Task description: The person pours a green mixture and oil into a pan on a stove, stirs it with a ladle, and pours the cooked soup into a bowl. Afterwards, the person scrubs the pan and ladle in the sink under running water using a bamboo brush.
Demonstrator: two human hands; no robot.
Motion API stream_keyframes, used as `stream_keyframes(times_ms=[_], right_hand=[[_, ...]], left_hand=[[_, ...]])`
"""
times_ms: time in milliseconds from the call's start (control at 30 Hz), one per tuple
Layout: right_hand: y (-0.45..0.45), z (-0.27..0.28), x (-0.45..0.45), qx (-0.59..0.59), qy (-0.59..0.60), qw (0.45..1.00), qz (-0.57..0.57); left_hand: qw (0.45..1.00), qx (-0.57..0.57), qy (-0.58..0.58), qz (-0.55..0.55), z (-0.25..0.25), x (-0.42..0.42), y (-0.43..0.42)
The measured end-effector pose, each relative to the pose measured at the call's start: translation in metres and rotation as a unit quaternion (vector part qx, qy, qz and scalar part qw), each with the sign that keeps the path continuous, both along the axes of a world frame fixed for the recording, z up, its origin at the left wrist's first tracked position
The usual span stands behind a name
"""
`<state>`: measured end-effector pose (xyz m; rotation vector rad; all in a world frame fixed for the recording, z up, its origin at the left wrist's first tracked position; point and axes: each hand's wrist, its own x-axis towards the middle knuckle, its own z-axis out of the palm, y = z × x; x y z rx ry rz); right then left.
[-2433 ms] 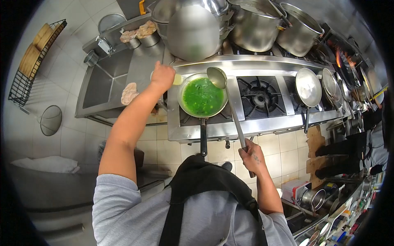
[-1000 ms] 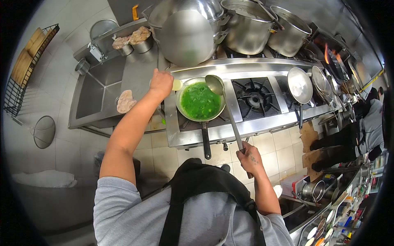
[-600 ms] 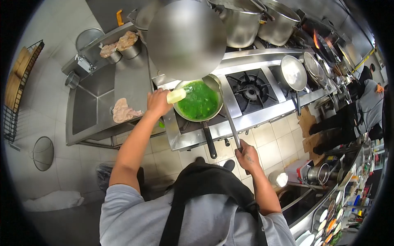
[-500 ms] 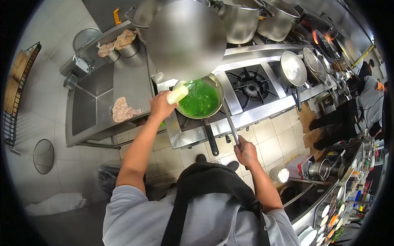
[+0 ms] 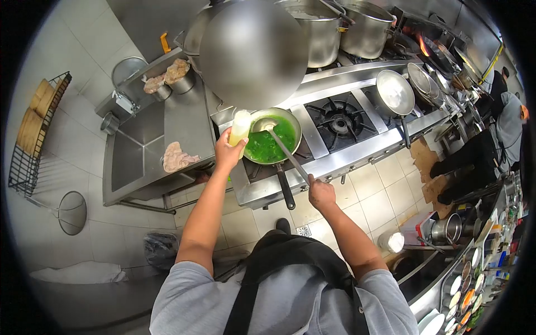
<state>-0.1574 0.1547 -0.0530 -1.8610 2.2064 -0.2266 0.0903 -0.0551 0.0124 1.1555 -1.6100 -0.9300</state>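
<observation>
My left hand [image 5: 228, 149] is wrapped round a squeeze bottle [image 5: 240, 127] of pale yellow liquid, held upright at the left rim of a frying pan [image 5: 300, 129]. Bright green liquid [image 5: 271, 146] with small bits fills the pan, which sits on the front left burner. Its black handle [image 5: 286, 191] points toward me. The long handle of a ladle [image 5: 264, 124] is gripped in my right hand [image 5: 322, 194], in front of the stove. The ladle's bowl rests in the green liquid at the pan's upper left.
Left of the stove is a steel sink [image 5: 127, 162], with raw meat [image 5: 177, 158] on its counter. Tall pots [image 5: 365, 30] line the back. Another pan [image 5: 395, 92] sits right of the bare burner [image 5: 339, 121]. A co-worker [image 5: 508, 128] stands at far right.
My left hand has taken the bottle from beside the pan, tilted it over the liquid, and now holds it upright. The ladle has moved from the right rim into the liquid.
</observation>
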Motion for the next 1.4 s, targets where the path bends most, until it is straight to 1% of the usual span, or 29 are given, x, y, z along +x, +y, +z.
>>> stream_keyframes(times_ms=[67,167,267,300,333,400,433,467,500,533,567,600,633,667,700,733,800,833,933,967,1067,1133,1233,1300,1367,1400], right_hand=[[0.006,0.001,-0.003,0.005,-0.006,1.0,-0.009],[0.015,0.011,-0.009,0.017,-0.033,0.999,-0.013],[0.046,0.028,-0.016,-0.065,-0.098,0.993,-0.025],[0.06,0.04,-0.021,-0.079,-0.124,0.989,-0.029],[0.073,0.043,-0.026,-0.126,-0.147,0.981,-0.035],[0.109,0.045,-0.037,-0.222,-0.184,0.956,-0.056],[0.124,0.053,-0.043,-0.233,-0.257,0.936,-0.065],[0.142,0.068,-0.044,-0.259,-0.343,0.9,-0.068],[0.163,0.091,-0.046,-0.294,-0.42,0.856,-0.077],[0.186,0.125,-0.051,-0.288,-0.457,0.839,-0.07],[0.208,0.152,-0.057,-0.31,-0.444,0.839,-0.059],[0.229,0.173,-0.065,-0.338,-0.449,0.826,-0.041],[0.251,0.196,-0.073,-0.357,-0.422,0.832,-0.038],[0.276,0.212,-0.082,-0.367,-0.378,0.849,-0.037],[0.298,0.222,-0.086,-0.438,-0.33,0.834,-0.056],[0.32,0.218,-0.095,-0.444,-0.273,0.85,-0.08],[0.357,0.211,-0.109,-0.44,-0.168,0.874,-0.119],[0.376,0.217,-0.112,-0.451,-0.184,0.857,-0.165],[0.431,0.213,-0.124,-0.455,-0.186,0.833,-0.254],[0.447,0.214,-0.125,-0.461,-0.194,0.817,-0.287],[0.488,0.219,-0.121,-0.476,-0.225,0.764,-0.373],[0.508,0.223,-0.118,-0.482,-0.254,0.723,-0.425],[0.533,0.217,-0.116,-0.504,-0.18,0.694,-0.481],[0.547,0.205,-0.116,-0.519,-0.086,0.683,-0.507],[0.557,0.202,-0.109,-0.522,0.0,0.664,-0.535],[0.561,0.202,-0.104,-0.52,0.013,0.651,-0.552]], left_hand=[[1.0,0.02,0.003,0.009,0.005,-0.002,0.009],[0.997,0.019,0.077,0.014,0.018,-0.009,0.03],[0.991,0.009,0.134,0.017,0.045,-0.024,0.07],[0.987,0.007,0.161,-0.005,0.056,-0.031,0.087],[0.984,0.007,0.174,-0.024,0.061,-0.036,0.101],[0.977,0.011,0.201,-0.072,0.067,-0.045,0.131],[0.971,0.026,0.215,-0.097,0.066,-0.048,0.147],[0.963,0.046,0.232,-0.131,0.062,-0.058,0.169],[0.958,0.055,0.228,-0.166,0.08,-0.078,0.207],[0.939,0.078,0.255,-0.218,0.063,-0.085,0.221],[0.925,0.074,0.233,-0.29,0.074,-0.106,0.253],[0.918,0.065,0.177,-0.35,0.076,-0.125,0.277],[0.908,0.062,0.14,-0.391,0.07,-0.146,0.3],[0.897,0.051,0.103,-0.427,0.065,-0.166,0.322],[0.873,0.065,0.089,-0.475,0.064,-0.186,0.345],[0.85,0.074,0.073,-0.516,0.062,-0.205,0.368],[0.812,0.088,0.087,-0.571,0.051,-0.242,0.403],[0.793,0.096,0.094,-0.594,0.048,-0.258,0.415],[0.728,0.095,0.028,-0.678,0.054,-0.3,0.449],[0.697,0.118,0.033,-0.706,0.052,-0.315,0.459],[0.621,0.124,0.048,-0.773,0.055,-0.357,0.489],[0.576,0.148,0.049,-0.803,0.048,-0.38,0.505],[0.508,0.172,0.063,-0.842,0.048,-0.411,0.547],[0.468,0.177,0.063,-0.864,0.046,-0.425,0.569],[0.436,0.19,0.071,-0.877,0.048,-0.43,0.593],[0.423,0.197,0.072,-0.881,0.05,-0.429,0.603]])
